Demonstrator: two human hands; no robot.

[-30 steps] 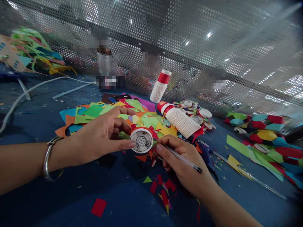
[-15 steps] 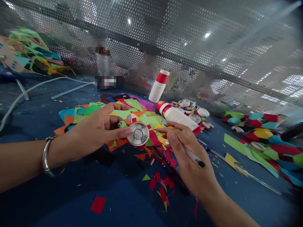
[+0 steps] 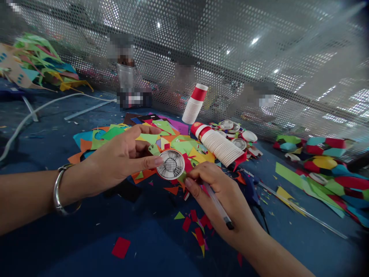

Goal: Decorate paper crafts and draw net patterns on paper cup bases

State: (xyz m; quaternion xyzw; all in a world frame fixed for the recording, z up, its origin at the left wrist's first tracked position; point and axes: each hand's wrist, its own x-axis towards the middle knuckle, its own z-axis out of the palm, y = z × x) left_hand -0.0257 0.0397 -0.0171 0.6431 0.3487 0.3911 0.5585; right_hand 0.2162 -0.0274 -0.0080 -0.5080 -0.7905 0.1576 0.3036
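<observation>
My left hand (image 3: 123,152), a silver bangle on its wrist, pinches a small paper-cup turtle (image 3: 171,164) at its left side. The turtle has a round white base with black ink lines, and a green paper head (image 3: 152,148) with drawn eyes. My right hand (image 3: 219,196) is closed with a clear pen (image 3: 217,206) tucked in it, black end toward the wrist. Its thumb and forefinger meet at a small green paper piece (image 3: 182,177) on the turtle's lower right edge. Colored paper sheets (image 3: 112,132) lie in a pile behind the hands.
A stack of paper cups (image 3: 221,146) lies on its side; another stack (image 3: 194,104) stands behind. Cut cup bottoms (image 3: 239,144) lie to their right. A blue glue gun (image 3: 251,188) with a cord is beside my right hand. Red paper scraps (image 3: 198,234) lie in front; perforated metal panel behind.
My right hand has moved left and closed its fingertips at the turtle's lower right edge. The pen now slants more steeply. The glue gun has come into fuller view; the dark scissors are now hidden.
</observation>
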